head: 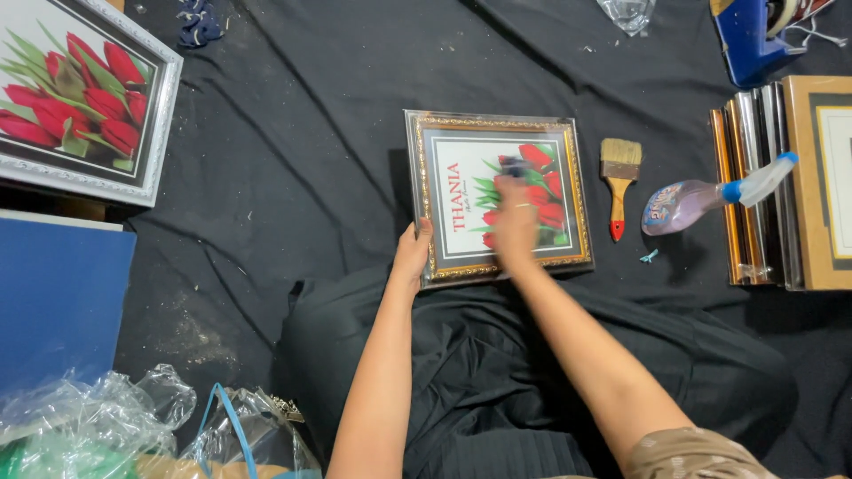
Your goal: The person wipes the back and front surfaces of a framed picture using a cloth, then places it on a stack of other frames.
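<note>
A small gold-edged picture frame [568, 191] with a print of red tulips lies on black cloth in front of my lap. My left hand [412, 253] grips its near left corner, thumb on the front edge. My right hand [514, 220] presses on the glass over the flowers, blurred with motion, with a small dark cloth [512, 165] showing just past its fingers. There is a ring on one finger of that hand.
A paintbrush [619, 182] with a red-tipped handle lies right of the frame, then a spray bottle [701, 197] on its side. Stacked frames [781, 177] stand at far right, a tape dispenser [754, 31] above. A larger tulip picture [80, 93], blue board [58, 302] and crumpled plastic [98, 421] lie left.
</note>
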